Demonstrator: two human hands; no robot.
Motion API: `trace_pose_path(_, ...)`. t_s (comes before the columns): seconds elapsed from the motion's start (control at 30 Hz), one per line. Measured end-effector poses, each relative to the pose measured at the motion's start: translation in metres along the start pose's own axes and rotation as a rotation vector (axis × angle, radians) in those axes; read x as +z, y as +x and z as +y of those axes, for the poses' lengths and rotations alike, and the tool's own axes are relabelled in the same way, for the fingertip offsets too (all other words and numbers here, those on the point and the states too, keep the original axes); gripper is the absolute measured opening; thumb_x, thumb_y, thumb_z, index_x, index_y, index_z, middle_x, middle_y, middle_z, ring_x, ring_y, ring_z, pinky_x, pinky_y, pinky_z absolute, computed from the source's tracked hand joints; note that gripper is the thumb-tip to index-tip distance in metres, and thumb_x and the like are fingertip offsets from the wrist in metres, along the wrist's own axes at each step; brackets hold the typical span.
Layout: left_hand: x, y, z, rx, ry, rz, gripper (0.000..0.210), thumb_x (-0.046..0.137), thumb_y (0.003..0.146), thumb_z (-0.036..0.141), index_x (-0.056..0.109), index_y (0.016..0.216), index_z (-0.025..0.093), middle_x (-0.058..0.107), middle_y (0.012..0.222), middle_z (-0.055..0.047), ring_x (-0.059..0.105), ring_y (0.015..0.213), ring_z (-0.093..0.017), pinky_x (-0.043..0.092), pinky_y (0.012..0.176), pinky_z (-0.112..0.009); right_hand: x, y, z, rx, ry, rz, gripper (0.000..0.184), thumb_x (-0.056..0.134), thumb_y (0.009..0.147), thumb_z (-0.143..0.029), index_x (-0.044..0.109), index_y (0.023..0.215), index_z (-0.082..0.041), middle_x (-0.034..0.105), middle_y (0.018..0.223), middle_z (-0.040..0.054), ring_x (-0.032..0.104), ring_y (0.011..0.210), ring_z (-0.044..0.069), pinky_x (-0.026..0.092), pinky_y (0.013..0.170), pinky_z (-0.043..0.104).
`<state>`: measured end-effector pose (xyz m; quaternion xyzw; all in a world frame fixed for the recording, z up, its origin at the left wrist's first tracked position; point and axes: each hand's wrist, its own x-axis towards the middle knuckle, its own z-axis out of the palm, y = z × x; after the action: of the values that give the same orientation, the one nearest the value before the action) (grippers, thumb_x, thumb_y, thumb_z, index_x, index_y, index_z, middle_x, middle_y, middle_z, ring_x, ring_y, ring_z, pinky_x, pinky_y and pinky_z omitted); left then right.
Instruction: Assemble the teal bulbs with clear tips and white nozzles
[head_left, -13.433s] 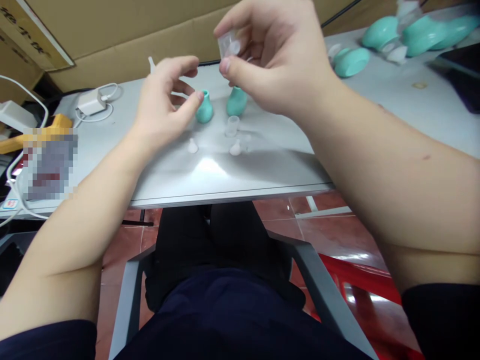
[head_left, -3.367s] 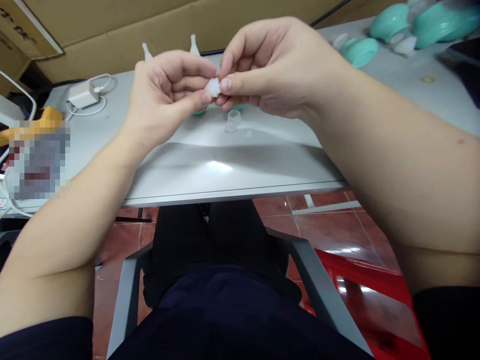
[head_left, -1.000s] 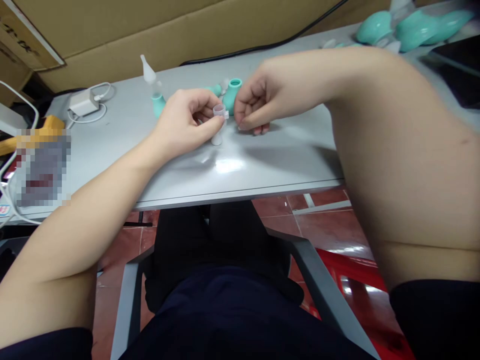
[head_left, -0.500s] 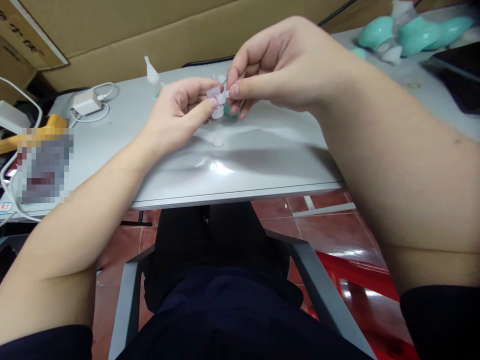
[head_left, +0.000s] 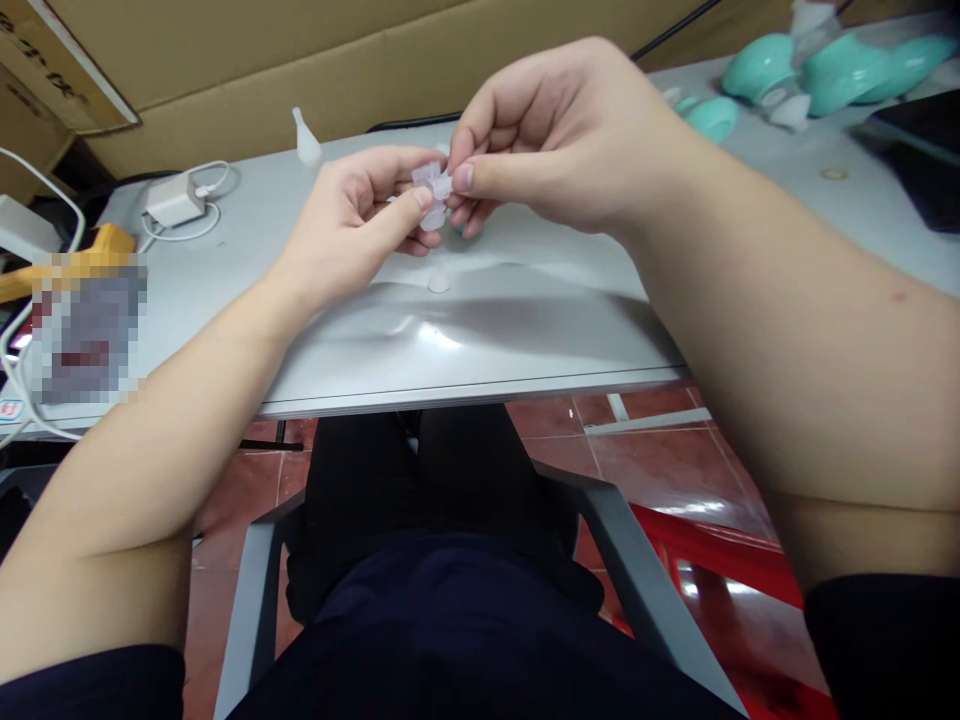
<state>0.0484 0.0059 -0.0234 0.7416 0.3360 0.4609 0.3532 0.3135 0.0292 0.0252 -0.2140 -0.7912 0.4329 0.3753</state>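
Observation:
My left hand (head_left: 360, 225) pinches a small clear plastic tube (head_left: 430, 196) between thumb and fingers, held a little above the grey table (head_left: 525, 320). My right hand (head_left: 555, 130) meets it from the right, its thumb and forefinger closed on a small translucent piece at the tube's top. A small clear disc-like part (head_left: 438, 285) lies on the table just below the hands. A white nozzle tip (head_left: 305, 140) stands further back; whatever it sits on is hidden behind my left hand.
A white charger with its cable (head_left: 176, 200) lies at the back left, beside a yellow object (head_left: 105, 245). Several teal bulbs (head_left: 765, 65) sit at the back right. Cardboard boxes (head_left: 300, 50) line the far edge. A grey chair (head_left: 622, 560) is below.
One second ago the tube stood on the table under my left hand and my right hand rested beside it; both hands have since lifted and joined on the tube. Teal bulbs behind are hidden.

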Motion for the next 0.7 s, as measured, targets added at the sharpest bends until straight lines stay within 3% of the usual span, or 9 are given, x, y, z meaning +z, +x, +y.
trace_pose_path(0.23,0.000,-0.003,0.011,-0.021,0.013,0.016,0.036,0.102,0.100,0.063,0.093,0.124,0.037,0.095,0.116,-0.004,0.092,0.097,-0.033,0.081,0.099,-0.060,-0.003,0.000,0.005,-0.062,0.000,-0.021,0.042,0.115,0.091,-0.059,0.087,0.096,-0.029,0.091,0.093,-0.0024,0.087,0.084,0.013,0.074,0.080,0.023)
trace_pose_path(0.4,-0.001,-0.004,0.005,0.006,0.033,0.100,0.062,0.103,0.097,0.076,0.092,0.144,0.037,0.095,0.114,-0.001,0.086,0.095,-0.031,0.080,0.101,-0.060,0.004,0.002,0.008,-0.132,0.059,0.000,0.044,0.117,0.095,-0.056,0.083,0.096,-0.029,0.088,0.092,-0.0060,0.087,0.086,0.011,0.073,0.078,0.017)
trace_pose_path(0.6,-0.001,0.002,0.000,0.079,0.037,0.139,0.081,0.107,0.083,0.096,0.094,0.135,0.035,0.094,0.107,-0.004,0.082,0.087,-0.031,0.074,0.088,-0.059,0.014,0.001,0.002,-0.084,0.093,0.076,0.044,0.120,0.092,-0.041,0.079,0.098,-0.029,0.087,0.093,-0.0025,0.086,0.082,0.013,0.073,0.075,0.018)
trace_pose_path(0.7,0.001,-0.001,0.009,0.062,0.082,0.186,0.073,0.101,0.094,0.088,0.093,0.140,0.033,0.094,0.111,-0.006,0.083,0.091,-0.032,0.073,0.093,-0.061,0.012,0.001,0.002,-0.067,0.086,0.088,0.048,0.123,0.088,-0.043,0.079,0.101,-0.030,0.088,0.095,-0.0045,0.089,0.088,0.015,0.075,0.080,0.019)
